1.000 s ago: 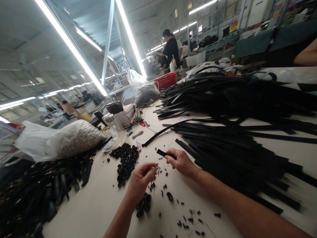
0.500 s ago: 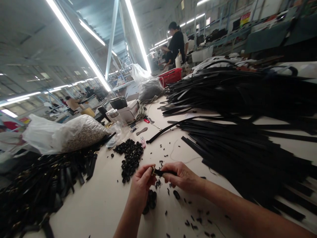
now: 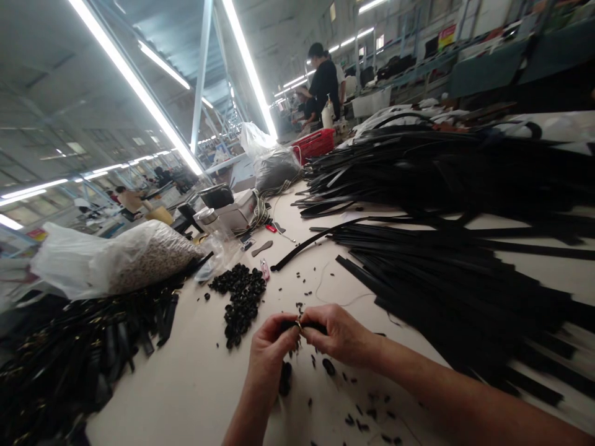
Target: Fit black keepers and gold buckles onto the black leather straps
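Between my two hands is a short black strap point(image 3: 288, 324) with a small gold-coloured buckle point(image 3: 299, 323). My left hand point(image 3: 273, 341) pinches the strap on the left side of the buckle, thumb on top. From the other side my right hand point(image 3: 338, 334) closes on the strap, its fingertips against the buckle. The fingers hide most of the strap. Beyond my left hand lies a heap of black rolled loops point(image 3: 242, 300). A few more loops point(image 3: 285, 378) sit partly behind my left wrist, and a single loop point(image 3: 328, 367) lies below my right hand.
Long black straps point(image 3: 446, 266) are piled at right, with another pile point(image 3: 418, 170) behind. Buckled black straps point(image 3: 111, 341) cover the left side near a filled plastic bag point(image 3: 153, 251). Pink thread snips point(image 3: 264, 269), a glass bottle point(image 3: 209, 220) and a red basket point(image 3: 313, 145) stand farther back. Black scraps dot the table.
The fingers of both hands have come closer together around the buckle, and strap now shows in my left hand, left of the buckle. The whole view has shifted slightly.
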Demonstrator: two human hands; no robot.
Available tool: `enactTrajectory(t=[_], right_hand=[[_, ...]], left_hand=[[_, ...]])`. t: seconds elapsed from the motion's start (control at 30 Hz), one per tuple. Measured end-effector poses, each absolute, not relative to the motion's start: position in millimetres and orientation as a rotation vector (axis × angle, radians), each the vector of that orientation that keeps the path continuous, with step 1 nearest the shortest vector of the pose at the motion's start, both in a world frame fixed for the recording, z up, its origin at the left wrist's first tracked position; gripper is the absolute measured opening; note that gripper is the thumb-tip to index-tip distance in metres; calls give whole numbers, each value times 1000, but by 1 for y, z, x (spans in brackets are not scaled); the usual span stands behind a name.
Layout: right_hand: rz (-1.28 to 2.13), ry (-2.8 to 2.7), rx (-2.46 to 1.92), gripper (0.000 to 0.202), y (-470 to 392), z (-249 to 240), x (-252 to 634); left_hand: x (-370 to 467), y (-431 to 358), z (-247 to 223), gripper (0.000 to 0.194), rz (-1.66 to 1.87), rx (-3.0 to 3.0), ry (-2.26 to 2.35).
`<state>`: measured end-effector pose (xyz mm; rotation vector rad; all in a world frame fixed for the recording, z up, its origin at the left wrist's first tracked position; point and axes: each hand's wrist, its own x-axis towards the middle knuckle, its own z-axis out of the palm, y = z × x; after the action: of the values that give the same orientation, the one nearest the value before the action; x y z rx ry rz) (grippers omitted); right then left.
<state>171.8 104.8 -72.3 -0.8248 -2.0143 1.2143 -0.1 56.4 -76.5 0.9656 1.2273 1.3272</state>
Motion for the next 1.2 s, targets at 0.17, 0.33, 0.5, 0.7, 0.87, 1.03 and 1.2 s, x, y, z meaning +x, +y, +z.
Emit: enactTrajectory(t=[0.17,0.33,0.5,0.7,0.87,1.03,1.2], right_hand=[[1101,-2164,-842,13,107,-66,175],[969,-2172,-791,16,104,-70,171],[975,-2177,-761,16,103,-72,171],[1067,-2104,-766,21,104,-69,172],[1040,-2056,-848,35,103,-65,174],[961,-2102,-819,35,103,-62,177],[976,-2161,-851,22,104,-58,178]], left_hand=[[2,58,-75,30,1428,674,1138],[10,59,-78,40,1416,436,1077],[14,55,-79,39,1345,468,1095],[15,51,-79,31,1400,624,1072],[14,49,-76,30,1398,723,1080],[16,51,-73,30,1390,788,1097],[9,53,-74,26,1422,720,1136]])
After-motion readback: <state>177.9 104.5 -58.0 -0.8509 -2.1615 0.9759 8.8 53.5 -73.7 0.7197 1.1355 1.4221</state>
